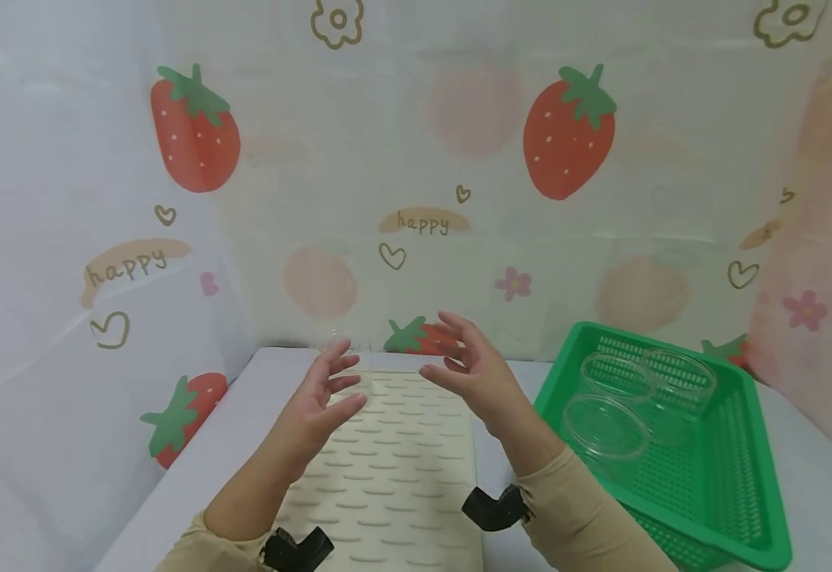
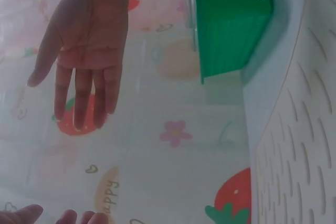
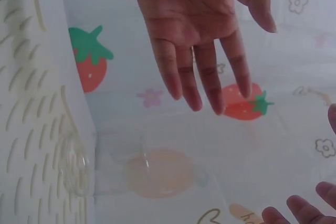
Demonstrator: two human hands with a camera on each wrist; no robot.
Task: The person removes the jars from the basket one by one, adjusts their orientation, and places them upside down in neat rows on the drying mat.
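Observation:
Both hands are raised over a cream ridged mat [image 1: 401, 477], palms turned toward each other with a gap between them. My left hand [image 1: 323, 401] holds nothing; its fingers are spread and slightly bent. The right hand [image 1: 483, 373] is likewise relaxed and empty. Behind the left fingers, toward the mat's far end, stands a clear see-through container [image 3: 76, 166], partly hidden in the head view and faint against the backdrop. It looks round at its base; its exact kind is hard to tell.
A green perforated basket [image 1: 773, 477] stands right of the mat. Inside it are several clear round containers [image 1: 609, 453] with round rims. A patterned sheet [image 1: 416, 143] with strawberries hangs behind and beside the white table [image 1: 208, 445]. Each wrist wears a black device [image 1: 494, 508].

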